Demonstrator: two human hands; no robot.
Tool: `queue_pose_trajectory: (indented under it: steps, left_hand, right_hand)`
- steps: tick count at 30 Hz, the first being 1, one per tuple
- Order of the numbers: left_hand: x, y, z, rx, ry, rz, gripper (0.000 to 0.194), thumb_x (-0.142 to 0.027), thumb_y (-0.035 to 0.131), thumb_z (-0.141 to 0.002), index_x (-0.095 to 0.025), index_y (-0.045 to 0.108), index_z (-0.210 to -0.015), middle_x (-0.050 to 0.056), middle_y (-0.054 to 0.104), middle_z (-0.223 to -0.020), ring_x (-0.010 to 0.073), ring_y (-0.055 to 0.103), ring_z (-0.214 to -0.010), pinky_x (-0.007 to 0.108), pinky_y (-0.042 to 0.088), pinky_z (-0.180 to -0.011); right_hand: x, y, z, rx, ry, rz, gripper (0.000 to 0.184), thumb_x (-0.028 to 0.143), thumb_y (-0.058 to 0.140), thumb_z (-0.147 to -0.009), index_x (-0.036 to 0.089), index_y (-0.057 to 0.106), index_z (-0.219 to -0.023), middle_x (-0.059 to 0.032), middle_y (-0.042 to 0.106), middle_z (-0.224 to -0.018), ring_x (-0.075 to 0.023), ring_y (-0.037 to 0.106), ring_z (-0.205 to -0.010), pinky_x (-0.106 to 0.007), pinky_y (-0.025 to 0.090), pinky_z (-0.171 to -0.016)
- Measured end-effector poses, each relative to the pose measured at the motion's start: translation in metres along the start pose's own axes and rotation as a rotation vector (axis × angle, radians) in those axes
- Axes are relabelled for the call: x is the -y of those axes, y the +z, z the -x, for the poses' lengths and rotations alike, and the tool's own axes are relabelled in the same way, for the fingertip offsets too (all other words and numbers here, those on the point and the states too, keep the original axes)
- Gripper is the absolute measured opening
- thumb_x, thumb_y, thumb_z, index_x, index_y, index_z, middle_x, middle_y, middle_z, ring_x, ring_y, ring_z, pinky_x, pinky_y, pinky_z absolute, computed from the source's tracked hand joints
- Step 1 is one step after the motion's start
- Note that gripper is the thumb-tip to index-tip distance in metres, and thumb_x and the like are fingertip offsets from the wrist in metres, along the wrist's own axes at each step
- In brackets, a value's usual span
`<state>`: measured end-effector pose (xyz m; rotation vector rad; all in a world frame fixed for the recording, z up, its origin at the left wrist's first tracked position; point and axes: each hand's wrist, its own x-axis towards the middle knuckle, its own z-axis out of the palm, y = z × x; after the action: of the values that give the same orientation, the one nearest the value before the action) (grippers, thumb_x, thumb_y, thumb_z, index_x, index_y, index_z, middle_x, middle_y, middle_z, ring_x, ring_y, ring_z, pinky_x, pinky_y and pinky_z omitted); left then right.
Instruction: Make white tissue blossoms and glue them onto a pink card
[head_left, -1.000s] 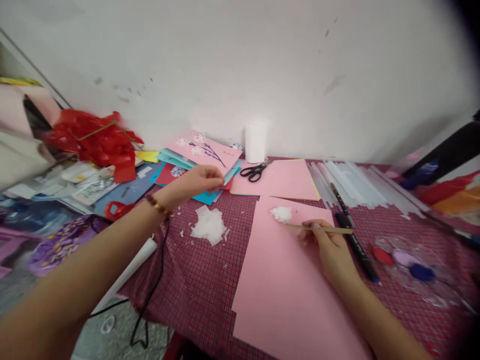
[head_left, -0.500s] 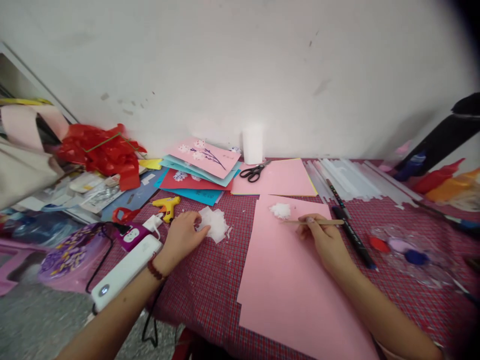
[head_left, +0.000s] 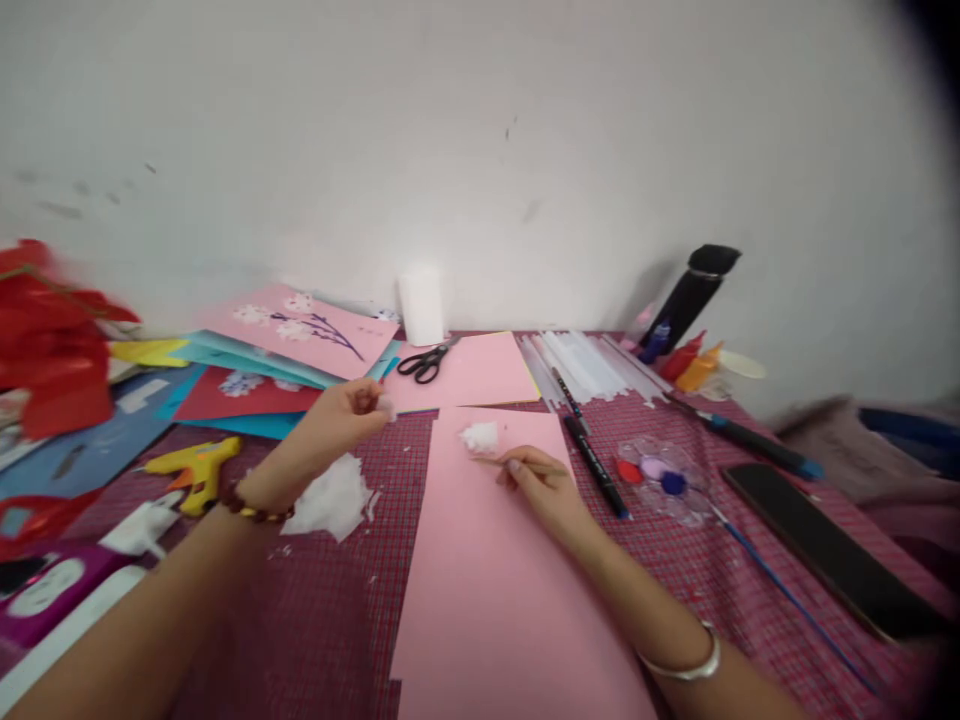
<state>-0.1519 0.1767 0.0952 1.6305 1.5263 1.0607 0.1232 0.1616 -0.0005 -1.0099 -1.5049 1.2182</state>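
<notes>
Pink paper (head_left: 480, 570) lies on the worktop (head_left: 375, 545) before my remote camera. My right hand (head_left: 541, 495), fingers drawn together, pinches a thin stick (head_left: 545, 467), tip just beside the white tuft (head_left: 480, 437) near the paper's far edge. My left hand (head_left: 337, 422), left of the paper, has fingertips closed on a white scrap (head_left: 386, 406). Beyond: black scissors (head_left: 434, 355), then a white cylinder (head_left: 422, 307).

Checked tablecloth (head_left: 337, 620) under pink sheets (head_left: 487, 590)
</notes>
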Motion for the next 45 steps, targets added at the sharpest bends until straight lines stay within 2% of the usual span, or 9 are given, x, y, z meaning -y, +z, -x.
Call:
queue_pose_trajectory:
  steps: [4,8,13,21,23,25,30,33,45]
  left_hand:
    - [-0.003,0.058,-0.027,0.174,0.071,0.067,0.010,-0.023,0.054,-0.070,-0.016,0.051,-0.064,-0.006,0.042,-0.056,0.0070,0.036,-0.051,0.020,0.027,-0.050]
    - [0.023,0.090,-0.039,0.232,0.038,0.152,0.007,-0.021,0.051,-0.070,-0.015,0.054,-0.069,-0.005,0.045,-0.060,0.0079,0.038,-0.055,0.020,0.030,-0.053]
    - [0.048,0.091,-0.040,0.340,-0.032,0.169,0.009,-0.023,0.052,-0.069,-0.015,0.055,-0.071,-0.005,0.048,-0.062,0.0087,0.042,-0.057,0.020,0.033,-0.055]
    - [0.049,0.069,-0.041,0.748,0.042,0.022,0.018,-0.026,0.055,-0.070,-0.016,0.066,-0.080,0.000,0.064,-0.075,0.0131,0.055,-0.071,0.023,0.041,-0.068]
    - [0.048,0.075,-0.040,0.719,0.064,0.009,0.020,-0.025,0.055,-0.070,-0.016,0.066,-0.085,0.000,0.063,-0.075,0.0125,0.054,-0.068,0.022,0.041,-0.065]
    - [0.049,0.086,-0.039,0.615,0.073,-0.006,0.020,-0.023,0.055,-0.070,-0.016,0.063,-0.087,-0.001,0.061,-0.073,0.0116,0.053,-0.064,0.021,0.040,-0.059]
    - [0.057,0.108,-0.041,0.427,0.110,-0.008,0.010,-0.019,0.054,-0.068,-0.016,0.057,-0.078,-0.003,0.056,-0.066,0.0104,0.050,-0.061,0.020,0.038,-0.055]
    - [0.062,0.112,-0.042,0.403,0.126,0.004,0.010,-0.018,0.054,-0.068,-0.017,0.056,-0.078,-0.003,0.056,-0.067,0.0106,0.051,-0.062,0.020,0.038,-0.055]
    - [0.065,0.113,-0.045,0.403,0.164,-0.006,0.012,-0.020,0.054,-0.069,-0.017,0.057,-0.080,-0.002,0.058,-0.069,0.0117,0.053,-0.064,0.022,0.040,-0.058]
  right_hand:
    - [-0.005,0.002,0.001,0.004,-0.001,0.013,0.021,0.038,0.051,-0.084,0.019,0.062,-0.085,-0.0013,0.062,-0.070,-0.0138,0.056,-0.065,-0.027,0.046,-0.062]
    - [-0.005,0.004,0.001,-0.005,-0.003,0.024,0.020,0.036,0.051,-0.084,0.019,0.062,-0.086,-0.0013,0.062,-0.071,-0.0131,0.056,-0.065,-0.026,0.045,-0.062]
    - [-0.003,0.005,-0.001,-0.037,0.014,0.038,0.019,0.033,0.051,-0.084,0.019,0.063,-0.089,-0.0020,0.063,-0.075,-0.0128,0.055,-0.066,-0.026,0.045,-0.063]
    - [-0.005,0.000,-0.002,-0.072,-0.003,0.042,0.017,0.031,0.049,-0.085,0.020,0.061,-0.091,-0.0013,0.062,-0.076,-0.0119,0.053,-0.062,-0.026,0.045,-0.061]
    - [-0.005,0.000,-0.003,-0.074,0.001,0.041,0.016,0.030,0.049,-0.086,0.020,0.061,-0.091,-0.0011,0.061,-0.076,-0.0119,0.053,-0.062,-0.026,0.045,-0.060]
    - [-0.007,0.000,-0.003,-0.078,0.000,0.035,0.016,0.030,0.049,-0.086,0.020,0.061,-0.092,-0.0009,0.061,-0.075,-0.0120,0.053,-0.062,-0.026,0.045,-0.060]
    - [-0.006,-0.001,-0.002,-0.114,-0.037,0.022,0.016,0.030,0.048,-0.088,0.020,0.061,-0.091,-0.0011,0.062,-0.075,-0.0120,0.054,-0.061,-0.026,0.045,-0.059]
    - [-0.003,-0.001,0.002,-0.152,-0.095,0.012,0.016,0.029,0.046,-0.089,0.021,0.060,-0.089,-0.0007,0.062,-0.075,-0.0124,0.055,-0.063,-0.026,0.045,-0.061]
    - [-0.007,0.007,0.005,0.026,-0.106,0.260,0.017,0.026,0.045,-0.089,0.021,0.059,-0.097,-0.0032,0.062,-0.084,-0.0147,0.059,-0.077,-0.027,0.047,-0.071]
